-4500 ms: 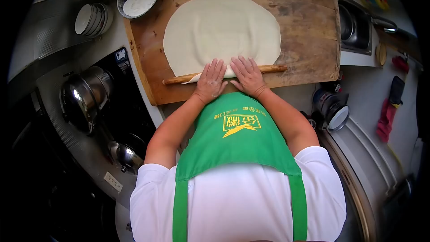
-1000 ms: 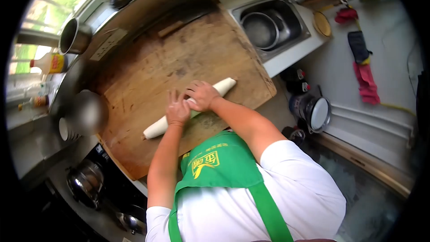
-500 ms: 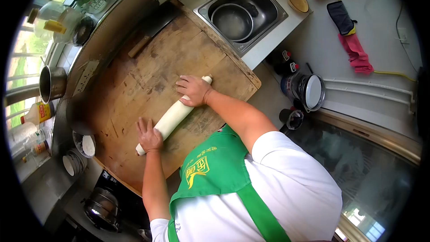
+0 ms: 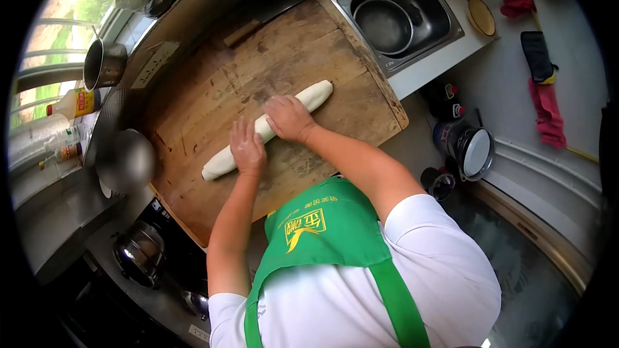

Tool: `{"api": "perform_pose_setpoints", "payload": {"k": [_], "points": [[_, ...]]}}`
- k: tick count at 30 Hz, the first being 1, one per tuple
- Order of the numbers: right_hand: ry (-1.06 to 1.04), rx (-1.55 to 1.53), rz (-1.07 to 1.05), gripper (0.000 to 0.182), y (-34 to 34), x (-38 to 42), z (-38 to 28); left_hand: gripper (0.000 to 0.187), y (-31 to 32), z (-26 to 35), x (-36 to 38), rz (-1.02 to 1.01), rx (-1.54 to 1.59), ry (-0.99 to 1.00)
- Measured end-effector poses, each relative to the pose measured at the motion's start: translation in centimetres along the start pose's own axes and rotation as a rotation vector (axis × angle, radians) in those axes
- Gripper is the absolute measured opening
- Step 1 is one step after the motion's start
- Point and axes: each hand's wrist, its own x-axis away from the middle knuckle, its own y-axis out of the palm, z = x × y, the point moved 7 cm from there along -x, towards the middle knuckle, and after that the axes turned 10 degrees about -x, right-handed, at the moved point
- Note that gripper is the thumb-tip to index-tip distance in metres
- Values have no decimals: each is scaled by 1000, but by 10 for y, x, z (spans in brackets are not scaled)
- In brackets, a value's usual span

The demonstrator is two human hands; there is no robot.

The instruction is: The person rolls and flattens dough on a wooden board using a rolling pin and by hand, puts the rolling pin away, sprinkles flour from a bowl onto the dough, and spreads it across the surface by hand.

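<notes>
Hands (image 4: pixel 290 118) closer — board (image 4: pixel 309 58) beside sink (image 4: pixel 430 32)

Dough roll (image 4: pixel 314 95) on board (image 4: pixel 351 113); sink (image 4: pixel 433 31) right of board, pan (image 4: pixel 383 26) in sink

A broad wooden tabletop (image 4: pixel 206 90), its planks joined by visible seams, shows dark stains and scuffs across a worn brown surface. A strip of wood runs along its right side, ending at a rounded near corner, where the grain looks paler. A long, pale roll of dough (image 4: pixel 314 96) lies diagonally across the middle, from lower left to upper right, with bare wood on either side. At the far edge, well apart from the roll, rests a wooden-handled knife (image 4: pixel 274 11) with a dark blade.
</notes>
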Motion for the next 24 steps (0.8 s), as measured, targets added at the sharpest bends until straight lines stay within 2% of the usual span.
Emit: {"api": "perform_pose_setpoints", "payload": {"k": [1, 3, 4, 6, 8, 9, 12, 13, 14, 16, 17, 18, 19, 20, 22, 23, 24], "points": [[-1, 76, -84, 45, 2, 11, -13, 47, 10, 17, 10, -4, -8, -26], [-15, 93, -69, 48, 7, 11, -13, 53, 15, 26, 10, 144, -190, -220], [-13, 113, -49, 50, 1, 3, -14, 53, 13, 23, -2, 137, -194, -233], [-65, 87, -48, 46, 10, -32, 2, 56, 18, 4, -25, 9, -142, -129], [19, 21, -86, 41, 22, -60, 14, 52, 9, -7, -42, 32, -233, -99], [31, 11, -86, 32, 22, -75, 15, 49, 0, -11, -68, 4, -189, -89], [106, -55, -157, 26, 39, -101, 34, 40, -6, -15, -123, 47, -189, -37], [-6, 6, -16, 24, 37, -103, 31, 40, -2, -17, -144, -1, -145, -53], [-6, -19, -19, 24, 36, -109, 16, 39, -9, -27, -141, -65, -112, -83], [335, 34, -326, 37, 42, -140, 49, 40, -9, -42, -143, -92, -189, -119], [246, 41, -177, 26, 25, -145, 47, 41, -20, -54, -141, 23, -164, -121], [235, 36, -190, 26, 19, -132, 50, 43, -25, -65, -128, 100, -133, -116], [126, 81, -17, 27, -3, -124, 55, 46, -24, -70, -130, 92, -152, -84], [20, 106, 111, 29, -15, -104, 48, 46, -22, -84, -100, 62, -149, -118], [-52, 116, 64, 31, -32, -85, 63, 48, -14, -124, -61, -5, -116, -325], [-111, 113, -1, 33, -24, -77, 64, 51, -9, -131, -42, 74, -122, -209], [-104, 97, -27, 33, -16, -80, 64, 51, -10, -139, -39, 48, -120, -226]]}}
